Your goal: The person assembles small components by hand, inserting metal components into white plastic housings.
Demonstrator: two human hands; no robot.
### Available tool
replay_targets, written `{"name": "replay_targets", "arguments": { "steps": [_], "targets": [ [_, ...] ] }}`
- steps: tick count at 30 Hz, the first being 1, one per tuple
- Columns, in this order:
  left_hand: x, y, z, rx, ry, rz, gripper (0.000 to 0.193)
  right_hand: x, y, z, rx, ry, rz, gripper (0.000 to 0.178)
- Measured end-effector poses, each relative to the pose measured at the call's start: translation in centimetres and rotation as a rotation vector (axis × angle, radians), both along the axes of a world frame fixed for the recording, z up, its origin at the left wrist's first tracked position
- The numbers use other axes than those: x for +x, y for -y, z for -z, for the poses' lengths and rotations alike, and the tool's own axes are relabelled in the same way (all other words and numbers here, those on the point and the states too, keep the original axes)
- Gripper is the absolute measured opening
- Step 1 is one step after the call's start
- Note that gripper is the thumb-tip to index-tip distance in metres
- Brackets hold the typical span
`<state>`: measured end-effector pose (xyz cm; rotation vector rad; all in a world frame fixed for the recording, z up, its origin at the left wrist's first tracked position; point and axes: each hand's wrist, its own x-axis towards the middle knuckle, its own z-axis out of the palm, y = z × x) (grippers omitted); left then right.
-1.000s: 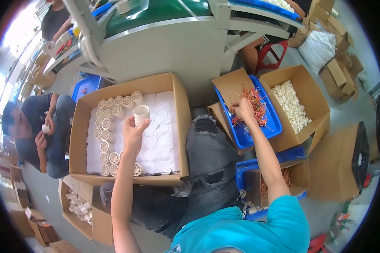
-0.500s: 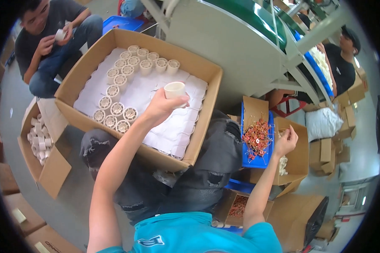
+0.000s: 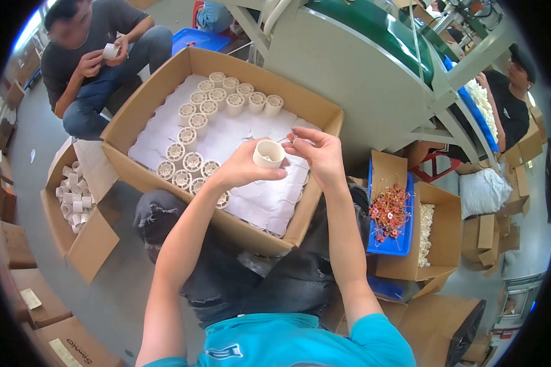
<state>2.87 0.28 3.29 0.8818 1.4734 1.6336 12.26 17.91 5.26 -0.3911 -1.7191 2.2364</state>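
My left hand [image 3: 246, 166] is closed round a white plastic cup [image 3: 268, 152], its open mouth facing up; something small and pale shows inside. Close beside the cup's rim, my right hand [image 3: 319, 156] pinches a small red part [image 3: 291, 137], mostly hidden by the fingers. Both hands are over a big cardboard box [image 3: 226, 235] that rests at my knees. White paper sheeting [image 3: 239, 199] lines it. On the lining, several similar white cylinders [image 3: 193, 161] with slotted round tops stand upright in rows along the left and far sides.
At right, a blue tray [image 3: 390, 246] holds red parts with thin wires [image 3: 389, 211], beside a carton of pale pieces [image 3: 426, 235]. An open carton of white rings [image 3: 75, 199] stands left. A person [image 3: 92, 61] sits far left, holding a white cylinder. A grey machine [image 3: 330, 85] stands ahead.
My right hand has come from the carton at the right to the cup, now with a small red part in its fingers. The cup's mouth has turned more toward me. The view has shifted slightly.
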Motion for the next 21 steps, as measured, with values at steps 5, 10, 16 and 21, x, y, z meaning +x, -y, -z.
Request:
{"name": "replay_targets", "arguments": {
  "steps": [5,10,16,21],
  "targets": [
    [-0.8,1.0,-1.0,-0.17,-0.212,0.056,0.038,-0.2,0.3,3.9,0.362,-0.061,0.176,0.019],
    [-1.0,0.3,0.9,0.052,-0.878,-0.452,0.043,0.1,1.1,2.9,0.636,-0.198,0.383,0.019],
    [-1.2,-0.6,1.5,0.053,-1.097,-0.608,0.049,1.8,2.6,1.8,0.657,-0.56,0.501,0.02],
    [-1.4,-0.7,2.0,0.237,-0.959,-0.738,0.053,2.0,4.1,1.3,0.764,-0.651,0.553,0.024]
  ]
}}
